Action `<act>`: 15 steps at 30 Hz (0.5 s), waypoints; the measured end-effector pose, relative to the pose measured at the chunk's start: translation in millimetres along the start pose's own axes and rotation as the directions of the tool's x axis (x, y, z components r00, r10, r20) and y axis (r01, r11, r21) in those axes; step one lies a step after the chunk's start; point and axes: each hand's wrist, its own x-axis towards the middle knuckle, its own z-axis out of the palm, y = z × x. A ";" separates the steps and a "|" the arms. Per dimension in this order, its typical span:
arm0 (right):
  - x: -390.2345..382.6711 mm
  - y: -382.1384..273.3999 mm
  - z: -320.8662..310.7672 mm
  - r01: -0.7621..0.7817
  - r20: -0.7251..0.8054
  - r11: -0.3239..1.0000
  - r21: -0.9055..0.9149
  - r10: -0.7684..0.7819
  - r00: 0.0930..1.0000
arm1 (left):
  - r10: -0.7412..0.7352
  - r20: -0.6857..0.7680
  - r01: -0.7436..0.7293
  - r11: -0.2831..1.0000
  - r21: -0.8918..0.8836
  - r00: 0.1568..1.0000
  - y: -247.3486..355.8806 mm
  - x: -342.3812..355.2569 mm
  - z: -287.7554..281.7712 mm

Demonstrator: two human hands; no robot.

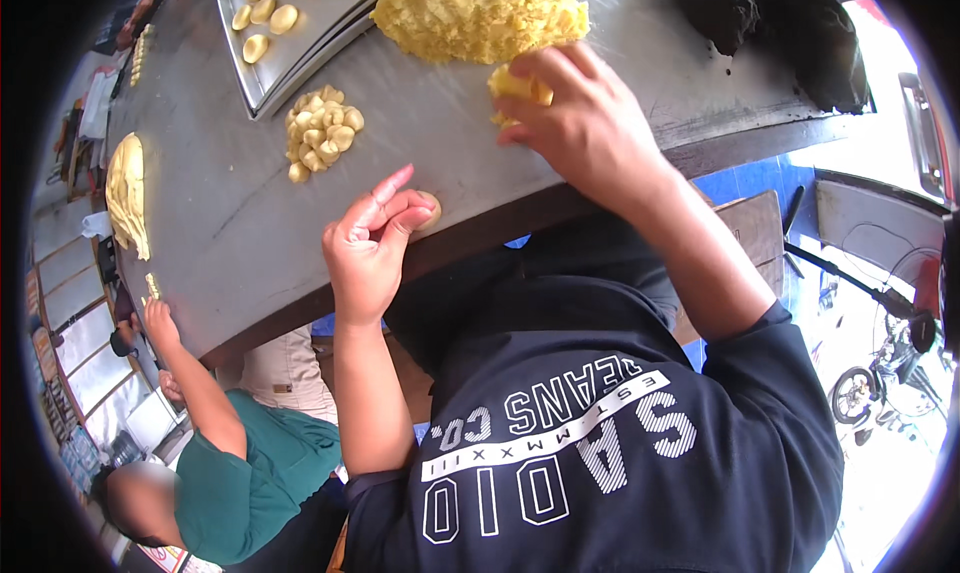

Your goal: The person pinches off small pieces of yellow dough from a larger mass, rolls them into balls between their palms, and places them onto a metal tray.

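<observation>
Your left hand (365,243) is by the near edge of the table (220,183), its thumb and a fingertip pinching a small pale dough disc (430,211), with at least 1 other finger held out straight; you cannot tell from here whether the disc rests on the metal or is raised off it. Your right hand (575,108) is curled round a yellow lump (515,85), fingers over its top and thumb below; the lump sits just beside the big crumbly yellow mound (480,18), and whether the 2 touch is unclear.

Ahead of your left hand is a heap of pale dough balls (322,133), piled together on the table; beyond it, a metal tray (247,91) carries more rounded pieces, spaced apart; a black plastic bag (800,48) lies to the far right; at the left end are a large dough slab (127,193) and 1 co-worker (260,483) in green, reaching to a thin dough strip (152,285).
</observation>
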 end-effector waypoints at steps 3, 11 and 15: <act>-3.2 2.6 4.0 0.234 -0.223 0.972 0.031 -0.222 0.949 | 0.131 -0.032 -0.124 0.978 0.167 0.991 7.9 -4.8 7.4; 6.4 -16.9 15.6 0.051 -0.021 0.998 -0.029 -0.052 0.998 | 0.321 -0.096 -0.232 0.831 0.506 0.942 18.7 -11.6 40.6; 5.1 -2.1 -19.0 0.127 0.121 0.977 0.169 -0.149 0.981 | 0.309 -0.093 -0.269 0.915 0.300 0.946 10.1 -15.2 18.2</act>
